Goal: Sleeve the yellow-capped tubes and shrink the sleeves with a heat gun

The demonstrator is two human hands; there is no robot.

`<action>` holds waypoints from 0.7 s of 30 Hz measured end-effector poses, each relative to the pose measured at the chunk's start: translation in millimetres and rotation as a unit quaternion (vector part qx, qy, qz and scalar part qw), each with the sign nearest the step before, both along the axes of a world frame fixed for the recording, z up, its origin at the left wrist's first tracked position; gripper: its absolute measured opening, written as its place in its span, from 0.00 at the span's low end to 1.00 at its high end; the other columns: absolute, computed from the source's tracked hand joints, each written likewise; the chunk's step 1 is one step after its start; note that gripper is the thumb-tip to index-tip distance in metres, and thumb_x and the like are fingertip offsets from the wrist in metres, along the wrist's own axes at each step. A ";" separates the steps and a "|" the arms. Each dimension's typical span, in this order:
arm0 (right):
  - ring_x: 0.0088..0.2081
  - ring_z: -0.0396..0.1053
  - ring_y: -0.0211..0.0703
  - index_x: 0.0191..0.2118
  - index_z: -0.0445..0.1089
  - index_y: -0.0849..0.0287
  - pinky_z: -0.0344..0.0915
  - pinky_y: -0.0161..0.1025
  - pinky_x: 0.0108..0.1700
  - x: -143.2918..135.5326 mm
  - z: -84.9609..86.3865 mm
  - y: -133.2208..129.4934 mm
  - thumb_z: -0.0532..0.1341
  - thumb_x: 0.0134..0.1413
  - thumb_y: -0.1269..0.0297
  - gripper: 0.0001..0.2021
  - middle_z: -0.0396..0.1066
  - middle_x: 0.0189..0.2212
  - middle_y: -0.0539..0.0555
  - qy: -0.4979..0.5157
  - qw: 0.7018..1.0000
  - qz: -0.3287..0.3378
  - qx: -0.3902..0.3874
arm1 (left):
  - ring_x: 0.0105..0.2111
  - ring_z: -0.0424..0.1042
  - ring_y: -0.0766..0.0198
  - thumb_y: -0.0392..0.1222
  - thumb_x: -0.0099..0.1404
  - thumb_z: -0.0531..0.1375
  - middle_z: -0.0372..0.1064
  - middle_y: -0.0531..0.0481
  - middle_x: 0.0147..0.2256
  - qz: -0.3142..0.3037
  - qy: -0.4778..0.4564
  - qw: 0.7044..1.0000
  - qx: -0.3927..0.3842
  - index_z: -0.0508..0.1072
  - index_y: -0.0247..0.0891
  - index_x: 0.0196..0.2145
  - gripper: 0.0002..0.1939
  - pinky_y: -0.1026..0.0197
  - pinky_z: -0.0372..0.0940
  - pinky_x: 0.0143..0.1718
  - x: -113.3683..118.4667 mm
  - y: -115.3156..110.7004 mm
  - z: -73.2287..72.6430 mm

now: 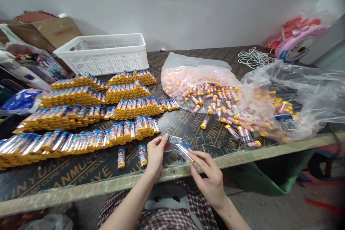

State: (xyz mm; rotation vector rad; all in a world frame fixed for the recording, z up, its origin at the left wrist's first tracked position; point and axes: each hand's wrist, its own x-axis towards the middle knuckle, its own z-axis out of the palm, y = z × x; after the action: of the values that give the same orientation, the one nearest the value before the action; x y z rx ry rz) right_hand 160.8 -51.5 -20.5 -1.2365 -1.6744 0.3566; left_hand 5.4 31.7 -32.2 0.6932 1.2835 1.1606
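Observation:
Near the table's front edge, my right hand [210,178] pinches a small clear tube [184,152] by its yellow-capped end. The tube is tilted, and its blue-printed end points up and left. My left hand [157,151] is closed at the fingertips on a piece of clear plastic film [174,139] just above the tube. Whether the film touches the tube, I cannot tell. Left of my left hand lie two labelled tubes, one a single tube [121,157] and the other a tube [142,155] beside my wrist.
Stacked rows of labelled tubes [99,138] fill the left. A white plastic basket [107,61] stands behind them. To the right, unlabelled tubes [219,102] spill from a clear bag [196,66]. White cable [253,57] and a pink fan [296,45] are far right.

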 end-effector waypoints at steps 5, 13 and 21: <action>0.43 0.68 0.48 0.52 0.66 0.47 0.69 0.46 0.45 2.9 4.4 -0.3 0.58 0.51 0.78 0.24 0.68 0.42 0.56 0.008 0.997 -0.064 0.032 | 0.21 0.68 0.69 0.53 0.47 0.65 0.67 0.54 0.18 0.015 -0.004 1.000 -0.016 0.71 0.34 0.21 0.18 0.67 0.61 0.26 -3.2 -0.1 0.1; 0.44 0.68 0.45 0.54 0.64 0.49 0.69 0.43 0.44 -4.3 2.3 -1.0 0.56 0.52 0.80 0.25 0.66 0.43 0.57 -0.010 0.999 -0.015 0.036 | 0.21 0.67 0.69 0.56 0.45 0.65 0.65 0.55 0.17 0.021 -0.006 1.000 -0.019 0.70 0.33 0.20 0.21 0.67 0.61 0.25 -1.1 -1.5 -3.2; 0.45 0.67 0.43 0.51 0.67 0.50 0.67 0.41 0.46 -5.4 -6.1 -0.1 0.52 0.56 0.76 0.20 0.64 0.43 0.56 0.040 0.995 0.055 -0.073 | 0.23 0.67 0.71 0.49 0.46 0.67 0.68 0.55 0.25 -0.082 -0.118 0.989 -0.025 0.70 0.36 0.34 0.20 0.67 0.65 0.26 2.3 -10.8 17.5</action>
State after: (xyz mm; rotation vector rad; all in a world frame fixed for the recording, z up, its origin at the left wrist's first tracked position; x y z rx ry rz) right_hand 155.3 -51.6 -26.6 -1.2217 -1.6747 0.5989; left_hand 7.7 20.8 -14.7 0.5940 1.0339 1.0380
